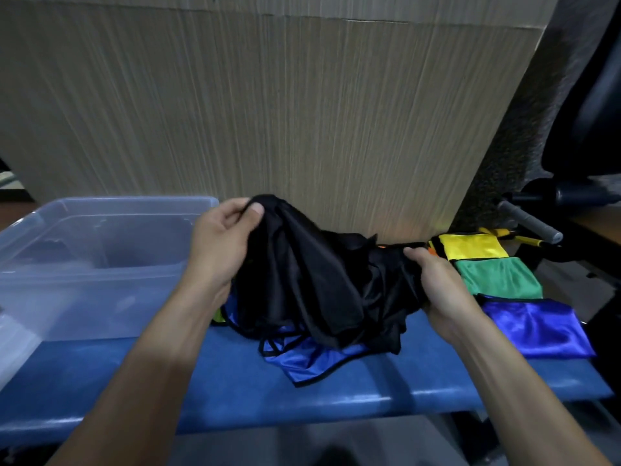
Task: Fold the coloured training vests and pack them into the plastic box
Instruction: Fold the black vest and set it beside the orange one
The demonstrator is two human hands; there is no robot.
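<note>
While both hands work the same garment, nothing is in the box yet as far as I can see.

Nearest: blue bench (369, 381) edge, bare on the left half. On it, an unfolded blue vest (302, 359) with black trim, lying crumpled under the black one.

Left hand (225, 237) pinches an upper edge of the black vest (302, 280), thumb over fabric, lifted above the bench. Right hand (440, 287) grips the vest's other side lower down, fingers curled round a bunch of cloth. Vest hangs between them, bunched, not flat. Looks like sorting out its shape before the first fold.

A sliver of lime cloth (219, 316) pokes out under the heap, so likely another vest is waiting. A bit of orange shows behind the black too; can't tell what.

Right side, three folded squares in a row: folded blue vest (537, 326) nearest, green vest (497, 275) next, yellow vest (470, 245) farthest. Touching or just beside each other.

Far left: clear plastic box (100, 210) on the bench, looks empty.

Judgement: three folded, at least three to fold, all packing left. Under halfway.

Behind: wood-grain panel (268, 112).
</note>
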